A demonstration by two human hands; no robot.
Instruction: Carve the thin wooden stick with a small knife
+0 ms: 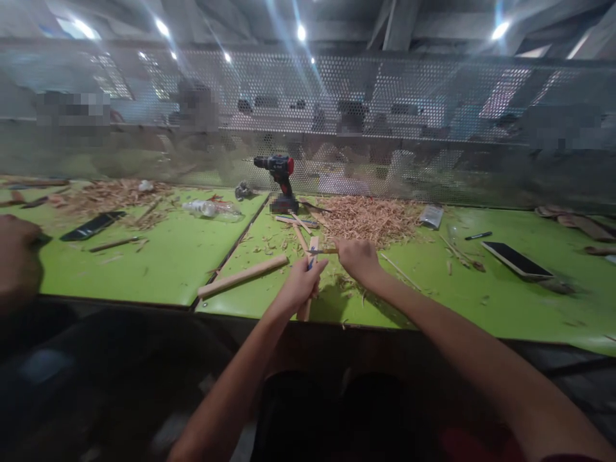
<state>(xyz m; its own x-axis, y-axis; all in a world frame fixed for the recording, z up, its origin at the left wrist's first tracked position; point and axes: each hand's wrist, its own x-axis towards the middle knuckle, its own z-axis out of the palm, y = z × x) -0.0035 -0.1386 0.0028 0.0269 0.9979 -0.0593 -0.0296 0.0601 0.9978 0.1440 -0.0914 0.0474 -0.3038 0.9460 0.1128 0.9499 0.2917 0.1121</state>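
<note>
Near the front edge of the green table (260, 301), my left hand (303, 280) is closed around a flat wooden strip (314, 242) with blue marks near its upper end. The strip's lower end shows below the hand. My right hand (357, 258) is closed on the wooden handle of a carving knife (330, 251). The knife's blade points left and lies across the upper part of the strip, just above my left fingers. A thick pale wooden stick (243, 276) lies on the table left of my hands.
A cordless drill (279, 179) stands behind my hands, beside a heap of shavings (368, 218). Phones (517, 259) lie right and left, with a plastic bottle (212, 208) at left. Another person's hand (19, 256) is at far left. A perforated metal screen (433, 154) runs behind.
</note>
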